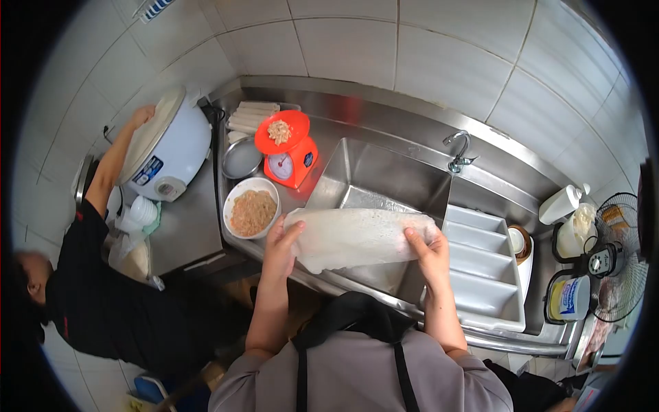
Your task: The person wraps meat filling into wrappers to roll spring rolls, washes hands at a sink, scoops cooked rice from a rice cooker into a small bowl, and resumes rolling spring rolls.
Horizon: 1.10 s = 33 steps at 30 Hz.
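Stretched between my hands is a wide, whitish, translucent sheet (pixel 357 239) with slightly ragged edges; whether it is plastic or a food wrapper I cannot tell. My left hand (pixel 281 244) grips its left end, thumb on top. At the right end, my right hand (pixel 429 254) pinches it the same way. The sheet hangs over the front of the steel sink (pixel 395 165). Close to my left hand is a white bowl (pixel 228 218) of pinkish-brown filling (pixel 254 211). Behind that bowl stands an orange kitchen scale (pixel 294 161) with a small heap of filling (pixel 279 132) on its pan.
Pale rolls (pixel 252 117) lie on a tray at the back left, beside a metal bowl (pixel 241 159). A white divided tray (pixel 480 264) sits right of the sink, below the faucet (pixel 461 154). A co-worker (pixel 117 295) reaches over a large rice cooker (pixel 175 147). A fan (pixel 618 254) stands far right.
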Available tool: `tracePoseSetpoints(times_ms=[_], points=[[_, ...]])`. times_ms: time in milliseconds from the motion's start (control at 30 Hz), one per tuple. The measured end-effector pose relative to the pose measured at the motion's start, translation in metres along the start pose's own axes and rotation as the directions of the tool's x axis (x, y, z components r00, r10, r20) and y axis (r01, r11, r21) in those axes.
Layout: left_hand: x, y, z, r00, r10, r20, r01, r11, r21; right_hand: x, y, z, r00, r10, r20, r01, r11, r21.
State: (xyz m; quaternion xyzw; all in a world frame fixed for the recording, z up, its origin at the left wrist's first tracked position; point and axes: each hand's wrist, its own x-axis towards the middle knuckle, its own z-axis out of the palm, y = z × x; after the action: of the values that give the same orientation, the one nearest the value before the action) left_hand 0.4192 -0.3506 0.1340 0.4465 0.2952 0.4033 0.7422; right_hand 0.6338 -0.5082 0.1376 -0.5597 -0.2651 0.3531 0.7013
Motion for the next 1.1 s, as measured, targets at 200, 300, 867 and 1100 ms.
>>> tracePoseSetpoints(times_ms=[200,300,867,1100], points=[[0.045,0.015,-0.028,0.994,-0.038,0.105,0.033,0.999,0.042,0.013,0.006,0.037,0.986,-0.094,-0.136,0.084,0.993,-0.077],[0.060,0.022,-0.047,0.988,-0.055,0.141,0.052,0.998,0.024,0.018,0.011,0.060,0.979,-0.120,-0.167,0.099,0.987,-0.125],[0.099,0.034,-0.076,0.970,-0.105,0.218,0.104,0.994,0.016,0.030,0.019,0.102,0.938,-0.238,-0.254,0.175,0.953,-0.248],[0.114,0.020,-0.076,0.968,-0.095,0.232,0.091,0.995,0.027,0.030,0.017,0.103,0.911,-0.264,-0.317,0.184,0.948,-0.259]])
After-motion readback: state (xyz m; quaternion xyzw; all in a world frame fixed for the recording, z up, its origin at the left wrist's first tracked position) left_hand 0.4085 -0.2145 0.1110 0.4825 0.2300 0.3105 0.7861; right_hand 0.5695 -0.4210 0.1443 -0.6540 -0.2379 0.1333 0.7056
